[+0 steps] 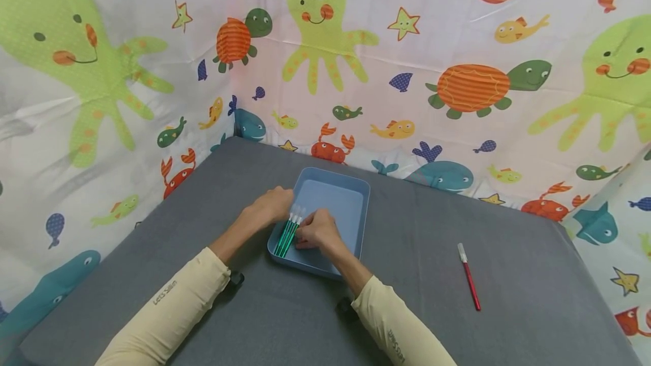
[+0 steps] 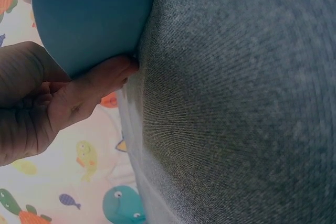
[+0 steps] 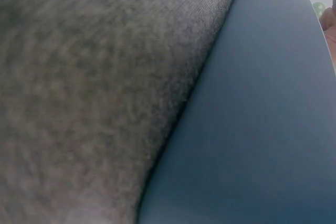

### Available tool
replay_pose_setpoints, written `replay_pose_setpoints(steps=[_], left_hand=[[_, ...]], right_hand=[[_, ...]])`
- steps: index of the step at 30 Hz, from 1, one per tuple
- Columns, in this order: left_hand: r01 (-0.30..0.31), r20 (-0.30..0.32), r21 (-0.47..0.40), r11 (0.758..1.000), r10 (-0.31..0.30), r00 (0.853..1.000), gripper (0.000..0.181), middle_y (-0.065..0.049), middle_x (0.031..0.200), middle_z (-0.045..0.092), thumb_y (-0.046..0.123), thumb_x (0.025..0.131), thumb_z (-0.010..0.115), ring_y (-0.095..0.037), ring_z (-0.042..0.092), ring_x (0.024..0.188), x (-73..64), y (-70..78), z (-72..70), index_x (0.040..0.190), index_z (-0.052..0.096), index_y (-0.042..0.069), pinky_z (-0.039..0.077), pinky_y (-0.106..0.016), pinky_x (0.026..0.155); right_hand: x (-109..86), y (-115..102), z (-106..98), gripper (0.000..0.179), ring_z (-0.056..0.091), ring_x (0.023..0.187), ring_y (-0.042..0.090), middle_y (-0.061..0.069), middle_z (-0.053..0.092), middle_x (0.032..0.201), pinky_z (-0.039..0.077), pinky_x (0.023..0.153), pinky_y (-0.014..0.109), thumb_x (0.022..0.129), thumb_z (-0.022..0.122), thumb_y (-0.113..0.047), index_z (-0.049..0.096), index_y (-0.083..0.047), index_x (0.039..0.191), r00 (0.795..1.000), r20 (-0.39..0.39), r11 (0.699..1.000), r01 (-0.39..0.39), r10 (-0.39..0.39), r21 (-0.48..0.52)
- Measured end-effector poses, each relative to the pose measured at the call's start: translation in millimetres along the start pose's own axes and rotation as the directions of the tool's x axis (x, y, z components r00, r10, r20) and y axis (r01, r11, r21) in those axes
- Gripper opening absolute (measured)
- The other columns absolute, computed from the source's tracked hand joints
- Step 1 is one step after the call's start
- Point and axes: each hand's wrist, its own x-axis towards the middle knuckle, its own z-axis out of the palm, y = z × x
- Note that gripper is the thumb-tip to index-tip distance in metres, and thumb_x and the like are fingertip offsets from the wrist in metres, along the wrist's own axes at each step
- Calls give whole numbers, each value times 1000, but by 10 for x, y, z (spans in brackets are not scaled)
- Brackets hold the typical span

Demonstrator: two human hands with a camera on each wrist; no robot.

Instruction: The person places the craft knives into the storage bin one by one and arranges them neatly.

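A blue tray [image 1: 333,185] stands on the grey cloth, and in its left part slim green pens [image 1: 286,239] with pale caps lie side by side. My left hand [image 1: 274,203] grips the tray's left side; in the left wrist view, its fingers [image 2: 107,74] press under the outer wall. Inside the tray, my right hand [image 1: 320,230] reaches down with curled fingers, fingertips right at the rightmost green pen. Whether it pinches that pen, I cannot tell. Only the tray's outer wall [image 3: 252,108] and the cloth fill most of the right wrist view.
To the right of the tray, a red pen [image 1: 471,281] with a pale cap lies on the grey cloth [image 1: 417,298]. A white curtain [image 1: 366,112] printed with sea animals hangs behind the table and along both sides.
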Motion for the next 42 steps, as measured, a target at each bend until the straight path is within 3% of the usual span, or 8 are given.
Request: replay_pose_setpoints(steps=[12, 17, 21, 31, 42], left_hand=[[8, 15, 6, 1000, -8, 1000, 16, -9, 81, 55, 9, 88, 55, -19, 55, 64, 1, -9, -9, 103, 56, 1, 43, -28, 48], [14, 20, 38, 999, -15, 1000, 19, -8, 84, 55, 10, 88, 55, -19, 55, 70, 24, 10, -46, 105, 56, 2, 43, -29, 52], [26, 26, 40, 999, -28, 999, 21, -8, 84, 55, 11, 87, 58, -20, 56, 70, 17, 20, -50, 106, 57, 2, 44, -29, 52], [-3, -19, 13, 1000, 3, 1000, 18, -7, 79, 55, 9, 87, 59, -18, 54, 66, -51, 29, -23, 103, 59, 2, 43, -28, 51], [-2, -52, -2, 1000, 2, 999, 20, -9, 80, 54, 9, 87, 58, -19, 55, 67, -58, 60, 2, 105, 59, 0, 44, -27, 51]], right_hand=[[-40, 33, -47, 9, 67, 66, 28, 16, 63, 86, 53, 61, 38, 77, 62, 5, 66, 9, 84, 997, 68, 999, 38, -38, -3], [-47, 8, -100, 12, 67, 67, 26, 16, 63, 80, 54, 61, 37, 77, 64, 2, 66, 8, 87, 996, 76, 998, 44, -41, -33], [-78, -14, -150, 13, 65, 66, 26, 17, 64, 75, 54, 61, 37, 77, 66, -4, 66, 3, 88, 998, 57, 997, 39, -35, -74], [-266, -118, -367, 13, 64, 72, 33, 19, 63, 83, 53, 63, 38, 81, 65, -8, 63, 2, 90, 996, 42, 995, 82, -80, -60], [-421, -106, -731, 14, 63, 68, 28, 15, 63, 79, 54, 64, 37, 81, 67, -10, 64, 1, 90, 993, -57, 994, 106, -107, -33]])
